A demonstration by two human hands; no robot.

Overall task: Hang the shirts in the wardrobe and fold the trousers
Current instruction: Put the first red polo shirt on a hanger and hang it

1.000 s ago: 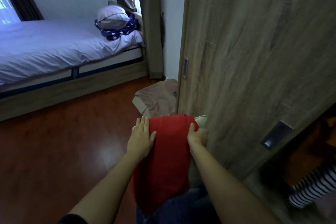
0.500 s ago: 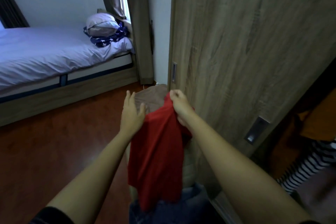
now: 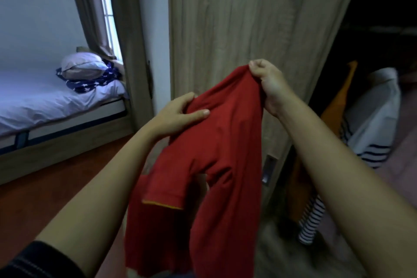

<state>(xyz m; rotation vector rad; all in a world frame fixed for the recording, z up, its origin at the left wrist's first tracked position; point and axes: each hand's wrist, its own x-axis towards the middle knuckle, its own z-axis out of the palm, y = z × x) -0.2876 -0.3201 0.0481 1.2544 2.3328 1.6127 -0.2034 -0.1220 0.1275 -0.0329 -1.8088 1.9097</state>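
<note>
Home bedroom: bed point(image 3: 45, 97), wardrobe point(image 3: 237, 29)

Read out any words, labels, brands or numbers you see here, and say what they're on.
None can be read.
The red shirt shows no print or tag.
The blue cloth on the bed bears only stars, and the striped clothes bear only stripes.

On the bed point(image 3: 45, 101), a pillow point(image 3: 82, 66) tops what may be a starred blanket point(image 3: 94, 84).

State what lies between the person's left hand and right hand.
In the head view, a stretch of the red shirt spans the gap between the left hand and the right hand. Both hands grip it, and the wardrobe door stands behind.
</note>
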